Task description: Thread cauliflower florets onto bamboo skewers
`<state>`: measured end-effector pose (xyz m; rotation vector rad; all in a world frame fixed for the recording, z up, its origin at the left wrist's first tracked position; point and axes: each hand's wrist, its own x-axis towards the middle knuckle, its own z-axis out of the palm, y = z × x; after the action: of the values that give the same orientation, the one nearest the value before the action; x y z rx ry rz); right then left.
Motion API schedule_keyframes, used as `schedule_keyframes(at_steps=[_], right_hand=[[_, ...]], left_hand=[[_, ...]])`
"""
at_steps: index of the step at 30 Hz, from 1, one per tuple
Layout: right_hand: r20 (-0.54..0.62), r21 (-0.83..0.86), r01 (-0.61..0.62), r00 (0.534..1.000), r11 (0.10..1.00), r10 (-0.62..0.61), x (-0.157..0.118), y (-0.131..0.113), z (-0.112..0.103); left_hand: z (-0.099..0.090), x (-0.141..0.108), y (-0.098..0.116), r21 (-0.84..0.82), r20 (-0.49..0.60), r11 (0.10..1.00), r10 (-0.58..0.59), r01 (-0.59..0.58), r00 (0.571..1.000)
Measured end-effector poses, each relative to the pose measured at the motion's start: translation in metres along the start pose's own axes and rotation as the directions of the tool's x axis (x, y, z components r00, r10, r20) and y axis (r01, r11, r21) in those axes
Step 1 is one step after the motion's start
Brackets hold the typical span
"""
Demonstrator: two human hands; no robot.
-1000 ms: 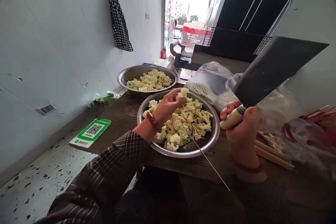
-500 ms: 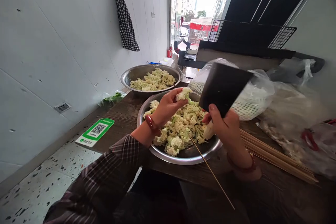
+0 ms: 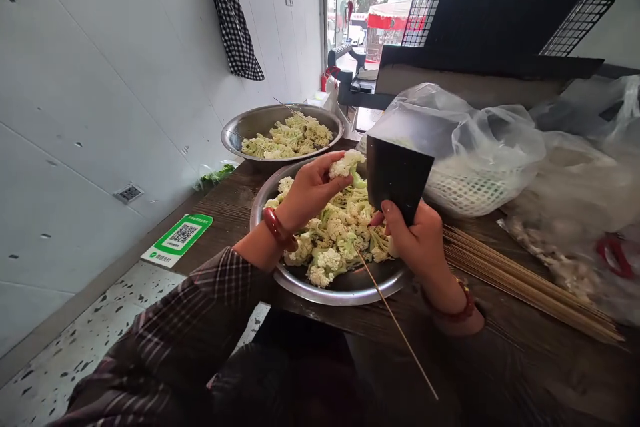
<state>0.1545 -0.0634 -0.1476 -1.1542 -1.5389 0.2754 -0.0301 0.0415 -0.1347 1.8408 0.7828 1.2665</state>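
My left hand (image 3: 314, 190) pinches a cauliflower floret (image 3: 346, 165) between thumb and fingers, above the near metal basin (image 3: 345, 297). My right hand (image 3: 417, 237) grips a cleaver (image 3: 397, 173), its dark, broad blade raised beside the floret with a small gap showing between them. Below both hands, cut cauliflower pieces (image 3: 327, 265) fill much of the basin. A thin skewer (image 3: 397, 327) leans out over the basin's front rim, its upper end among the pieces. The cleaver's handle is mostly hidden by my right hand.
Behind stands a second metal basin (image 3: 233, 140) with more cauliflower and thin skewers. A bundle of skewers (image 3: 530, 280) lies at right, near plastic bags (image 3: 480, 140) around a white basket. A green QR code sign (image 3: 181, 239) sits at the table's left edge.
The cleaver has come closer to the floret, and its blade is turned more upright. My left hand keeps its pinch on the floret. The whole view has shifted slightly.
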Motion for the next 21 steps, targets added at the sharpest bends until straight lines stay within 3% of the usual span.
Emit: schedule_keyframes(at_steps=[11, 21], right_hand=[[0.01, -0.004, 0.06, 0.998, 0.998, -0.06, 0.003, 0.0, -0.001], [0.023, -0.03, 0.084, 0.996, 0.996, -0.084, 0.002, -0.001, -0.001]], left_hand=[[0.003, 0.0, 0.006, 0.045, 0.031, 0.998, -0.038, 0.036, 0.999], [0.004, 0.0, 0.007, 0.04, -0.002, 0.999, 0.003, -0.003, 1.0]])
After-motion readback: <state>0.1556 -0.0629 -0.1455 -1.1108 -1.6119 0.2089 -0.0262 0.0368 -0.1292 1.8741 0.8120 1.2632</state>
